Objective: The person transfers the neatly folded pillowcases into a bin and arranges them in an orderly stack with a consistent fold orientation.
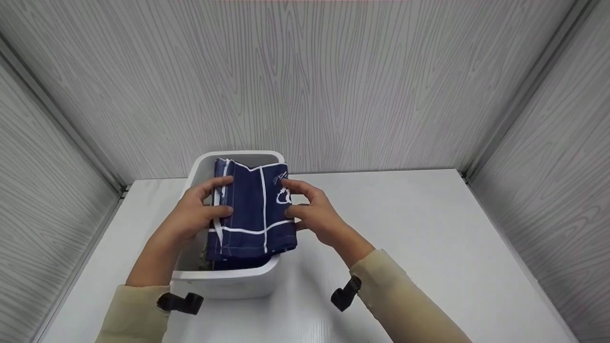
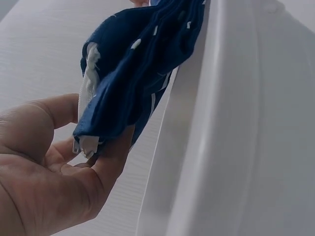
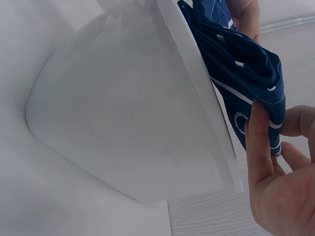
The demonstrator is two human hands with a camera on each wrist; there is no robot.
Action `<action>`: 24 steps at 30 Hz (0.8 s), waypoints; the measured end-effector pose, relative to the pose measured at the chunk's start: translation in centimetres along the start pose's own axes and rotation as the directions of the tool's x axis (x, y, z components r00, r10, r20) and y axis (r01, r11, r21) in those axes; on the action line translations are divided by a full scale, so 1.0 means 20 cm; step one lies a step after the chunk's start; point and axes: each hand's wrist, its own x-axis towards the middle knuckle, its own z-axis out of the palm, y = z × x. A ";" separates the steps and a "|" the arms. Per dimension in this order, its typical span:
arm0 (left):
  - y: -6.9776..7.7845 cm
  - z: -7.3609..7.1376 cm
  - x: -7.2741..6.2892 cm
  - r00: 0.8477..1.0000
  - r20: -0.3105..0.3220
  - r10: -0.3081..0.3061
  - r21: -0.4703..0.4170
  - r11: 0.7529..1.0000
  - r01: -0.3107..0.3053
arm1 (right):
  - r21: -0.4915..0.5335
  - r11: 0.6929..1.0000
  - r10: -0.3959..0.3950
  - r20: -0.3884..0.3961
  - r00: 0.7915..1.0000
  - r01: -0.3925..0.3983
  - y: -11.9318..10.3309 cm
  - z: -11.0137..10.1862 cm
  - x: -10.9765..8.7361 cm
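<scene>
Over a white plastic bin [image 1: 224,275], a folded navy cloth [image 1: 248,200] with white lines and a small white print is held between both hands. My left hand [image 1: 193,209] grips its left edge, fingers and thumb on either side. At the right edge my right hand [image 1: 314,209] pinches the folds. White zipper tape [image 2: 87,83] shows at the left end of the cloth [image 2: 128,73] in the left wrist view. From the right wrist side, the layered cloth [image 3: 246,73] lies close to the bin's rim. Inside the bin, a patterned greenish item [image 1: 205,259] is partly hidden.
The bin stands on a white table [image 1: 405,238], toward its left side. Grey wood-grain panels [image 1: 305,85] rise behind the table and on both sides. A black wrist mount [image 1: 180,303] sits on each sleeve.
</scene>
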 end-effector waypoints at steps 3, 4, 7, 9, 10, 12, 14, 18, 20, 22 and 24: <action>-0.01 -0.01 0.00 1.000 0.003 0.007 0.005 1.000 -0.007 | -0.004 1.000 0.000 0.005 1.000 0.000 0.00 0.02 0.01; -0.01 -0.02 0.00 1.000 0.001 0.010 0.012 1.000 -0.010 | -0.003 1.000 -0.001 0.008 1.000 0.001 0.01 0.02 0.01; -0.02 -0.02 0.00 1.000 -0.015 0.017 0.053 0.998 -0.016 | 0.001 1.000 -0.001 0.015 1.000 0.001 0.01 0.03 0.02; -0.02 -0.02 0.01 0.999 -0.027 0.026 0.082 0.996 -0.023 | -0.012 1.000 -0.005 0.018 1.000 0.005 0.02 0.04 0.02; -0.02 -0.02 0.01 0.999 -0.035 0.030 0.100 0.995 -0.026 | -0.026 1.000 -0.007 0.020 1.000 0.007 0.02 0.04 0.02; -0.03 -0.02 0.01 0.998 -0.045 0.033 0.131 0.991 -0.026 | -0.059 0.998 -0.010 0.025 1.000 0.011 0.02 0.05 0.03; -0.04 -0.02 0.00 0.998 -0.051 0.036 0.157 0.987 -0.027 | -0.092 0.996 -0.014 0.032 0.999 0.017 0.01 0.06 0.03; -0.04 -0.03 0.00 0.997 -0.055 0.050 0.216 0.976 -0.037 | -0.115 0.993 -0.023 0.047 0.999 0.028 0.00 0.07 0.03; -0.04 -0.03 0.00 0.996 -0.061 0.063 0.238 0.970 -0.047 | -0.123 0.992 -0.026 0.053 0.998 0.032 -0.01 0.08 0.03; -0.04 -0.04 -0.01 0.995 -0.066 0.076 0.260 0.964 -0.056 | -0.136 0.990 -0.027 0.056 0.998 0.034 -0.01 0.08 0.03; -0.04 -0.04 -0.01 0.993 -0.071 0.090 0.284 0.957 -0.066 | -0.151 0.988 -0.026 0.059 0.998 0.035 -0.01 0.09 0.04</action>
